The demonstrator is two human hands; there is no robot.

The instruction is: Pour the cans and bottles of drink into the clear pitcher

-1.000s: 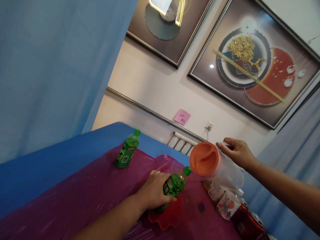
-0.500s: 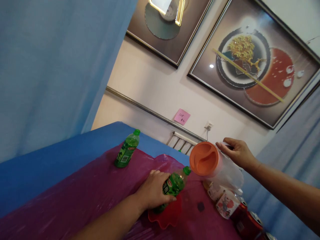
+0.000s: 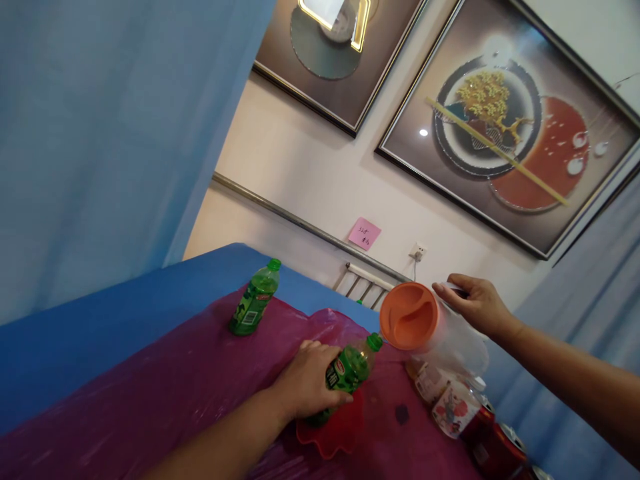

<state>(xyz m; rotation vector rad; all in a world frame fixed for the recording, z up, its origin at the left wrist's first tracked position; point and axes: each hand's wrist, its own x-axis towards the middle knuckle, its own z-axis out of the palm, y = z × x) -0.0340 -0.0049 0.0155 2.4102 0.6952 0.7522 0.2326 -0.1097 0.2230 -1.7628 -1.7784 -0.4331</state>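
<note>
My left hand (image 3: 306, 381) is wrapped around a green-labelled plastic drink bottle (image 3: 354, 365), which leans to the right and has its green cap on. The bottle's base is over a red dish with a wavy rim (image 3: 330, 440); whether it touches the dish is hard to see. My right hand (image 3: 477, 305) grips the handle of a translucent plastic pitcher (image 3: 460, 343), raised above the table. Its orange lid (image 3: 409, 317) faces left, so the pitcher is tipped on its side. The lid is close to the bottle's cap but apart from it.
A second green bottle (image 3: 254, 300) stands at the back left. Bottles with pictured labels (image 3: 455, 408) and red cans (image 3: 497, 450) line the right side. A purple plastic sheet (image 3: 200, 387) covers part of the blue table (image 3: 120, 327). Blue curtains (image 3: 100, 133) hang at both sides.
</note>
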